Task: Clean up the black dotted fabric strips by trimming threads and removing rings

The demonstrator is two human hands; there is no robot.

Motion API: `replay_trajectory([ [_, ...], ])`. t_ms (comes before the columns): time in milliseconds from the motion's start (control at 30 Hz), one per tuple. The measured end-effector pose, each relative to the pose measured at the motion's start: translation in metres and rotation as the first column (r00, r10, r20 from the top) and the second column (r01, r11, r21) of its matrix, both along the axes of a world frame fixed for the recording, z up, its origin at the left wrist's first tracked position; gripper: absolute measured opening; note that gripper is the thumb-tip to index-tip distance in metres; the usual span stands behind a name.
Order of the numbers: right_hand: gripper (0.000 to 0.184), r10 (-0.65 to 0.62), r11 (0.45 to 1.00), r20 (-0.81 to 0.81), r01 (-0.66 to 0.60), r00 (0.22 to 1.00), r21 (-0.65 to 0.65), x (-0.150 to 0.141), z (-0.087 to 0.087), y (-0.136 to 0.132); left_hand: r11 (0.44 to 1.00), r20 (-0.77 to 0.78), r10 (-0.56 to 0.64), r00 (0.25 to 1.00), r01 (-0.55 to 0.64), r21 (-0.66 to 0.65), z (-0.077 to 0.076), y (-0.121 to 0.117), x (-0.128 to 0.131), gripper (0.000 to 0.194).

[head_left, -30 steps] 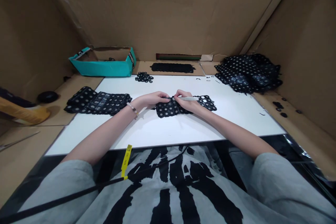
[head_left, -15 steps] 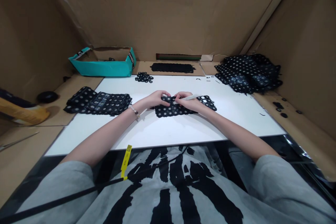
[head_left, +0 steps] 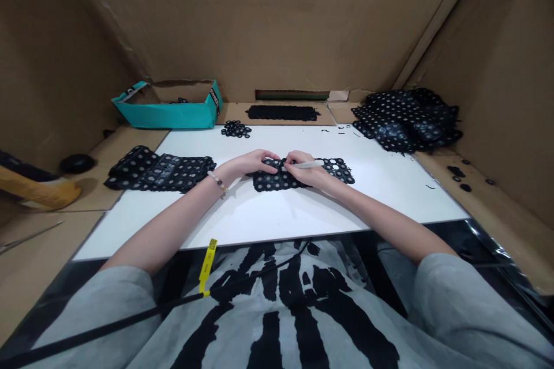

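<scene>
A black sheet (head_left: 272, 181) with rows of pale round spots lies flat on the white board, and a few spots near its right end look like open holes. My left hand (head_left: 254, 162) grips the left part of this sheet at its far edge, thumb and fingers on either side. Held like a pencil in my right hand (head_left: 318, 177) is a white pen-shaped tool (head_left: 310, 165), its tip down at the sheet's middle. The fingers partly hide the tip. Around my left wrist sits a beaded bracelet.
Folded dotted sheets (head_left: 162, 172) lie left, and a larger pile (head_left: 407, 121) back right. Small black rings (head_left: 236, 129) sit near a teal box (head_left: 173, 116). Behind is a black strip stack (head_left: 283, 112). Tweezers (head_left: 32, 236) and a yellow-black bottle (head_left: 38, 184) are far left. Cardboard walls enclose the board.
My right hand and the pen-shaped tool have shifted slightly left, and the tool is tilted lower. My left fingers have loosened their curl a little. The whole view has moved slightly.
</scene>
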State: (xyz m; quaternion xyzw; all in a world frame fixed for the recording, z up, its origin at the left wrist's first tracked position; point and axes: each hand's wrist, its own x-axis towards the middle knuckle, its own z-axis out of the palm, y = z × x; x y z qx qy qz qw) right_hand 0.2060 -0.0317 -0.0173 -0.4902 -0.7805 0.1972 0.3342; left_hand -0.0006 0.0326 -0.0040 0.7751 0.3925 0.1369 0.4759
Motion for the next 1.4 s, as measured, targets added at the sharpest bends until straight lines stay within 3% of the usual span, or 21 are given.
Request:
replay_trajectory([
  [200,0.013,0.002,0.984,-0.003,-0.003,1.0,-0.177,0.021,0.017,-0.002,0.979,-0.041,-0.033,0.999,0.041,0.2,-0.004,-0.005,0.004,0.048],
  [300,0.013,0.023,0.94,-0.116,-0.061,0.993,-0.334,0.033,0.023,0.003,0.974,-0.051,-0.03,0.998,0.041,0.223,-0.009,-0.005,0.006,0.041],
  [400,0.016,0.026,0.913,-0.247,-0.124,0.969,-0.389,0.033,0.022,0.007,0.974,-0.054,-0.028,0.998,0.039,0.222,-0.011,-0.004,0.006,0.041],
  [500,0.019,-0.003,0.926,-0.311,-0.115,0.95,-0.359,0.023,0.013,0.009,0.978,-0.046,-0.019,0.999,0.028,0.206,-0.008,-0.003,0.005,0.042],
  [667,0.022,-0.025,0.957,-0.253,-0.05,0.967,-0.287,0.012,0.001,0.01,0.983,-0.058,-0.048,0.997,0.057,0.174,-0.003,0.0,0.001,0.045],
  [1033,0.022,-0.042,0.965,-0.237,-0.022,0.97,-0.261,0.008,0.002,0.004,0.991,-0.06,-0.007,0.998,0.015,0.136,0.0,-0.003,0.001,0.043],
  [1167,0.019,-0.061,0.988,-0.178,0.034,0.982,-0.15,0.004,0.0,0.0,0.999,-0.028,0.015,1.0,-0.014,0.037,-0.004,-0.002,0.0,0.043],
  [1300,0.018,-0.081,0.995,-0.101,0.074,0.992,-0.073,0.0,-0.003,-0.002,1.0,-0.037,-0.016,0.999,0.015,-0.028,-0.003,0.0,-0.002,0.044],
  [1400,0.017,-0.094,0.993,-0.106,0.087,0.99,-0.077,0.0,-0.003,-0.001,0.998,-0.069,-0.058,0.996,0.06,0.028,0.0,0.0,-0.001,0.043],
])
